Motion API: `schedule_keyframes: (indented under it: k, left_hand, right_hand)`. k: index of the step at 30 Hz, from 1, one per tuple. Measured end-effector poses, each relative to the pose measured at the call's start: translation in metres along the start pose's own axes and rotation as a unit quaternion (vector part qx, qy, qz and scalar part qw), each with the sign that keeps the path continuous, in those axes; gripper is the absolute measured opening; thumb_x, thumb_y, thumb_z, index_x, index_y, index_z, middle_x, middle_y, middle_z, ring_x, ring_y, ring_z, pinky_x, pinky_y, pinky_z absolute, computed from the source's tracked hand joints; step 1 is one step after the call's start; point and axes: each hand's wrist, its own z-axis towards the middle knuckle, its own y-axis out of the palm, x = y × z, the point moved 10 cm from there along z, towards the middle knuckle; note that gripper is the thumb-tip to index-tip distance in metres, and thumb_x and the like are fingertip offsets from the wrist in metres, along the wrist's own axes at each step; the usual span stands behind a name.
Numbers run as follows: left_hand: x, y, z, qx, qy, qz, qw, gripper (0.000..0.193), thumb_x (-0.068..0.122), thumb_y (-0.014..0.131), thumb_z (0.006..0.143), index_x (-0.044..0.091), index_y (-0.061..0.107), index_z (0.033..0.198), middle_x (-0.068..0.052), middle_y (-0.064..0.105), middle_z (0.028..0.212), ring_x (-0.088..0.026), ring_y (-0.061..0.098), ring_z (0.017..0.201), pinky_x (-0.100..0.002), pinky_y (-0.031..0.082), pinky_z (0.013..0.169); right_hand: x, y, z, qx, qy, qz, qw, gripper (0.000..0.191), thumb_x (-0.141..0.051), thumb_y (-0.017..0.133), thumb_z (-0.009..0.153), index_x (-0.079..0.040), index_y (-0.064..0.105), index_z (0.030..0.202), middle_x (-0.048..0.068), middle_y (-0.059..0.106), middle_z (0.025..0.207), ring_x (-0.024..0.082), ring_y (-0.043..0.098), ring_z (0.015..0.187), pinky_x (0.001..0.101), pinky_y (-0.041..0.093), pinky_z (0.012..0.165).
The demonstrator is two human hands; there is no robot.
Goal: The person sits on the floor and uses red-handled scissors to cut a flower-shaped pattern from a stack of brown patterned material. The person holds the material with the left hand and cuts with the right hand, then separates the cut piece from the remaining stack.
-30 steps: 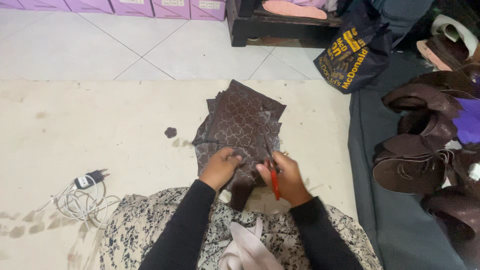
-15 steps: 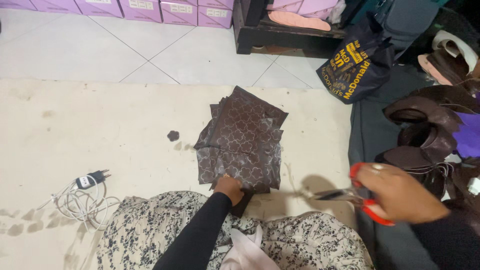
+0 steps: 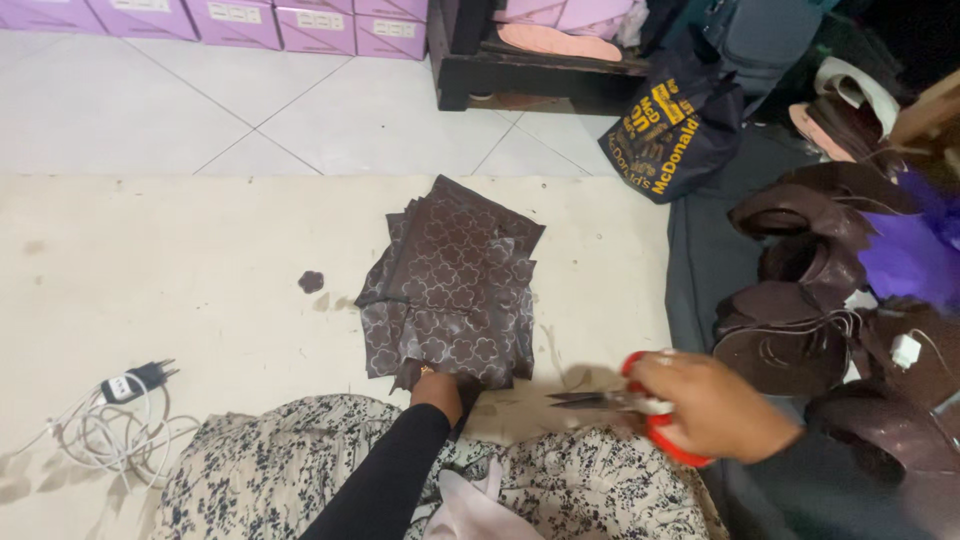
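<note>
A stack of brown patterned sheets (image 3: 455, 290) lies on a cream mat (image 3: 180, 270) in front of me. My left hand (image 3: 437, 391) rests at the near edge of the stack, fingers tucked under or onto its lower corner. To the right, my right hand (image 3: 710, 405) holds red-handled scissors (image 3: 610, 400), blades pointing left toward the stack, a short way off the sheets. A small brown cut-out piece (image 3: 311, 282) lies on the mat left of the stack.
A white cable with a dark plug (image 3: 115, 415) lies at the left. Brown shoe uppers (image 3: 800, 310) are piled on a grey cloth at the right. A dark printed bag (image 3: 665, 125), purple boxes (image 3: 250, 20) and a dark bench stand at the back.
My right hand left the stack, swung right and picked up the scissors, and now carries them back left. My left hand stayed on the stack's near edge.
</note>
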Motion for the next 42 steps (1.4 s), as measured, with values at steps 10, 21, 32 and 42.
schedule_keyframes:
  k: [10, 21, 32, 42]
  left_hand:
    - [0.007, 0.009, -0.011, 0.018, 0.014, -0.047, 0.999, 0.019, 0.008, 0.067, 0.082, 0.003, 0.077, 0.097, -0.027, 0.067, 0.110, -0.042, 0.067, 0.101, -0.046, 0.055, 0.089]
    - [-0.014, -0.060, 0.007, 0.150, 0.010, -0.191, 0.970, 0.020, 0.019, 0.068, 0.088, 0.005, 0.074, 0.101, -0.024, 0.071, 0.101, -0.042, 0.067, 0.098, -0.048, 0.054, 0.089]
    - [-0.146, -0.184, 0.004, 0.434, -0.165, -0.344, 0.816, 0.061, 0.028, 0.081, 0.078, -0.003, 0.057, 0.124, -0.021, 0.071, 0.101, -0.035, 0.070, 0.094, -0.041, 0.054, 0.086]
    - [-0.034, -0.051, 0.008, 0.019, -0.035, -0.056, 0.998, 0.055, 0.027, 0.090, 0.069, 0.017, 0.065, 0.118, -0.016, 0.063, 0.122, -0.036, 0.060, 0.118, -0.048, 0.052, 0.095]
  right_hand:
    - [-0.044, 0.027, 0.035, 0.029, 0.005, 0.088, 0.996, 0.041, -0.038, 0.084, 0.080, -0.005, 0.060, 0.077, 0.010, 0.059, 0.065, 0.028, 0.057, 0.060, 0.0408, 0.048, 0.056]
    - [-0.003, 0.033, 0.017, 0.051, 0.058, 0.092, 0.993, 0.018, -0.015, 0.075, 0.076, -0.004, 0.063, 0.083, 0.010, 0.065, 0.072, 0.026, 0.064, 0.063, 0.0387, 0.052, 0.058]
    - [0.026, 0.081, 0.010, 0.063, 0.120, 0.146, 0.980, 0.034, -0.026, 0.082, 0.075, -0.005, 0.056, 0.080, 0.009, 0.058, 0.063, 0.025, 0.059, 0.055, 0.0367, 0.048, 0.054]
    - [0.049, 0.096, 0.029, 0.134, 0.196, 0.194, 0.952, 0.036, -0.027, 0.083, 0.078, 0.000, 0.068, 0.095, 0.008, 0.057, 0.063, 0.016, 0.052, 0.057, 0.0320, 0.045, 0.056]
